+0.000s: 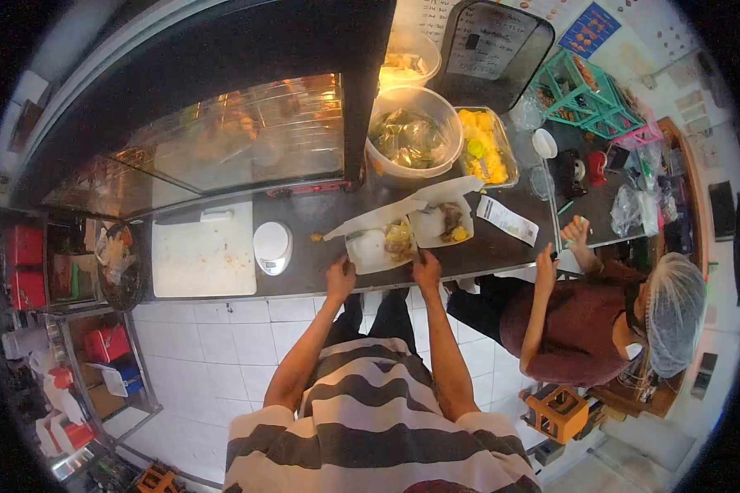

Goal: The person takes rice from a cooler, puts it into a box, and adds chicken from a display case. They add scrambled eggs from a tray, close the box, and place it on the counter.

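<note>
Two open white takeaway boxes lie side by side on the dark counter. The left box point(368, 253) holds yellowish food on its right side; the right box point(424, 228) holds brown meat and a yellow piece. My left hand point(340, 278) is at the near left corner of the left box, fingers closed on its edge. My right hand point(426, 271) is closed at the near edge where the two boxes meet; which box it grips is hard to tell. A printed paper slip point(507, 220) lies to the right of the boxes.
Left on the counter are a white scale point(273, 248) and a cutting board point(204, 256) with a knife. Behind the boxes stand a clear tub point(415, 135) and a tray of yellow food point(487, 146). A co-worker in a hairnet point(676, 312) stands at right.
</note>
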A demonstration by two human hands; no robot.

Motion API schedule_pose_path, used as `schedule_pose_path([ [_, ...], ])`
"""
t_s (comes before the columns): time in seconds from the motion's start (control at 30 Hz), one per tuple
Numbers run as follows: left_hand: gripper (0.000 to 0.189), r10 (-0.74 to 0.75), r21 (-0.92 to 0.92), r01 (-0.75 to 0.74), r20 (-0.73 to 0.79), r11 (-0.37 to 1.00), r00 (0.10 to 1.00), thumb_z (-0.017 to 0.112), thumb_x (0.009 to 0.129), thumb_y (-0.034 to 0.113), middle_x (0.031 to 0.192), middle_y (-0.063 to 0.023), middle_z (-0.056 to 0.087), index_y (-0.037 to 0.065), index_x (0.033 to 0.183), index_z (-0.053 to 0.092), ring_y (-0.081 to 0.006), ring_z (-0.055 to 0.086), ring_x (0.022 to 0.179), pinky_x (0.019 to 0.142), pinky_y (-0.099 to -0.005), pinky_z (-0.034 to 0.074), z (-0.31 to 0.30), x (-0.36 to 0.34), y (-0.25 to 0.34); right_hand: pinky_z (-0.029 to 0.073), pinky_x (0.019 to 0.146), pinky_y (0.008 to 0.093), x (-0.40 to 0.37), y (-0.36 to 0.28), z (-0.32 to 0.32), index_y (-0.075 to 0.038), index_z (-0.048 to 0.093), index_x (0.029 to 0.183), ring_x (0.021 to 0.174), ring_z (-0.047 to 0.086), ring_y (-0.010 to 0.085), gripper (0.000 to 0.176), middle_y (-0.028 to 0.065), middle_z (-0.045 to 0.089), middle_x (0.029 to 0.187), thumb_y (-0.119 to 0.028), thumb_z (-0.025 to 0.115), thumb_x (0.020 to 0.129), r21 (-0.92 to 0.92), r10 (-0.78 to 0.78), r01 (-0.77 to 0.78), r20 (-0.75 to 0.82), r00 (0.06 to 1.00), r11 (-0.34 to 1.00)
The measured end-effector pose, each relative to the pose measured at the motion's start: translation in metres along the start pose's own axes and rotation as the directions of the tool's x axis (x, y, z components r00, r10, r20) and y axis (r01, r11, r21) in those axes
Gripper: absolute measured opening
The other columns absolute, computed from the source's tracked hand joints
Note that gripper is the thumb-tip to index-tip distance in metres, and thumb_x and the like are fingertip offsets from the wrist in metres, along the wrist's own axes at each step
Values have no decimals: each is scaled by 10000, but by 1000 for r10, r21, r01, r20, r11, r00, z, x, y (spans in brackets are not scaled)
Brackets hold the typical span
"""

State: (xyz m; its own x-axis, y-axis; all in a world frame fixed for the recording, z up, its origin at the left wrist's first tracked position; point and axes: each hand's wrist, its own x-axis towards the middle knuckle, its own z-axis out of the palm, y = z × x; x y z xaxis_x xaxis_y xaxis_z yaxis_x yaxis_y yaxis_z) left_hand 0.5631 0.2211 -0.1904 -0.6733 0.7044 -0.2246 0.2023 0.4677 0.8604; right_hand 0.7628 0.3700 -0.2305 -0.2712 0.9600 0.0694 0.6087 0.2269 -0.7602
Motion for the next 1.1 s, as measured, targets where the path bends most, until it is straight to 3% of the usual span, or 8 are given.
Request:
schedule_pose_path([
  [0.23, 282, 147, 259, -123, -74, 958, 986, 564, 788, 84, 805, -211, 644, 33, 1056, 636, -385, 645, 821, 732, -446, 498, -43, 4, -53, 525, 687, 367, -41, -67, -13, -2, 693, 909, 815, 695, 276, 217, 206, 687, 840, -188, 666, 799, -80, 62, -39, 308, 949, 996],
  [0.33, 312, 1, -5, -1, 36, 1000, 999, 587, 781, 89, 907, -217, 649, 32, 1085, 630, -389, 634, 888, 783, -445, 493, -67, -6, -80, 528, 703, 358, -55, -66, -11, 17, 683, 923, 811, 695, 252, 259, 178, 699, 851, -195, 716, 779, 142, 227, -315, 432, 873, 939],
  [0.43, 346, 110, 81, -106, -54, 991, 992, 623, 788, 119, 1002, -225, 638, 41, 1126, 620, -382, 614, 959, 834, -437, 479, -102, -9, 1, 525, 722, 365, -32, -63, -16, -5, 628, 1085, 776, 658, 261, 424, 142, 676, 887, -215, 768, 745, -19, -14, 16, 144, 990, 1000],
  [0.5, 368, 523, 504, -295, -403, 812, 751, 639, 810, 169, 1015, -206, 639, 48, 1157, 608, -360, 609, 974, 843, -426, 477, -110, 3, 28, 520, 735, 387, 3, -103, -43, -21, 617, 1074, 794, 636, 297, 391, 140, 653, 905, -190, 755, 749, -115, -278, 269, -68, 958, 956],
  [0.6, 307, 589, 377, -486, -235, 789, 773, 639, 817, 152, 1000, -175, 645, 37, 1101, 614, -329, 606, 998, 841, -417, 477, -118, 35, 29, 513, 762, 412, 45, -149, -61, -23, 617, 1017, 861, 616, 344, 312, 151, 641, 939, -130, 724, 745, -106, -532, 546, 134, 836, 831],
  [0.73, 231, 316, 458, -341, 133, 821, 939, 632, 802, 85, 987, -159, 648, 20, 1022, 612, -312, 607, 996, 834, -422, 479, -126, 38, 9, 506, 784, 428, 33, -103, -40, -23, 601, 936, 880, 607, 386, 258, 184, 633, 912, 0, 669, 688, -84, -406, 470, 386, 828, 879],
  [0.87, 168, 247, 267, -218, -79, 939, 966, 612, 774, 18, 876, -180, 658, 12, 942, 614, -290, 648, 853, 757, -370, 505, -91, 3, -12, 511, 703, 419, -24, -83, -13, -12, 592, 915, 826, 623, 387, 253, 202, 635, 874, 62, 604, 674, 26, -437, 437, 119, 892, 899],
  [1.1, 127, 4, -229, -67, -262, 971, 965, 635, 808, 46, 809, -139, 673, -4, 924, 622, -226, 659, 732, 696, -314, 509, -66, -4, -20, 491, 676, 321, -38, -108, -14, -1, 591, 857, 763, 661, 287, 175, 155, 650, 790, 79, 591, 700, 169, 118, -129, 76, 990, 977],
])
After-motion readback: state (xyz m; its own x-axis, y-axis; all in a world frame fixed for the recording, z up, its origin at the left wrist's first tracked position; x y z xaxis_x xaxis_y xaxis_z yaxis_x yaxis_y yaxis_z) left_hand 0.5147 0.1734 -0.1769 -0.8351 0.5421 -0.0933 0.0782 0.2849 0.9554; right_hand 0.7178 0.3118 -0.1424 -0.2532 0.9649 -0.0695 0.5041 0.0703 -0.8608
